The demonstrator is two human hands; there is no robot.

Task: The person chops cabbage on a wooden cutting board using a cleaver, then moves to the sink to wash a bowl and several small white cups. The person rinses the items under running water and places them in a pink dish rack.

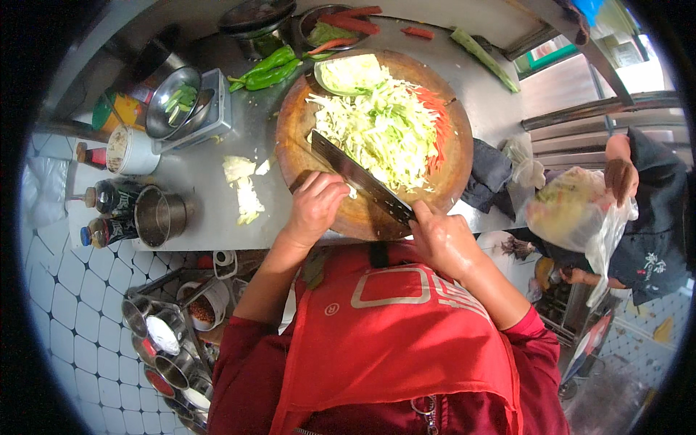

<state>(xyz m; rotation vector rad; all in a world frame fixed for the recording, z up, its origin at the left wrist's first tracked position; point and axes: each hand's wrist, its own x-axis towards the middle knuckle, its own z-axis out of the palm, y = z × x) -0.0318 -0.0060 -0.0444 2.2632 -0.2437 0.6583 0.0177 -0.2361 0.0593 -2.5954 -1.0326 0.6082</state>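
On a round wooden chopping board [293, 130] lies a heap of shredded cabbage [380, 130], with shredded carrot [435, 122] along its right side and a cut cabbage piece [350, 73] at its far edge. My right hand [446, 239] grips the handle of a cleaver [359, 176], whose dark blade slants across the near left part of the board. Beside the blade, my left hand [318, 204] rests at the board's near left edge with curled fingers; small pale bits show by its fingertips, and whether it grips any is hidden. Cabbage trimmings [244, 190] lie on the steel counter to the left.
Green peppers [269, 73] and a bowl with carrots [353, 24] stand beyond the board. Metal bowls [174, 103], a white tub [130, 149], bottles [111, 198] and a steel pot [160, 215] are at left. Dark cloth [486, 174] touches the right side; a person [652, 217] there holds a plastic bag.
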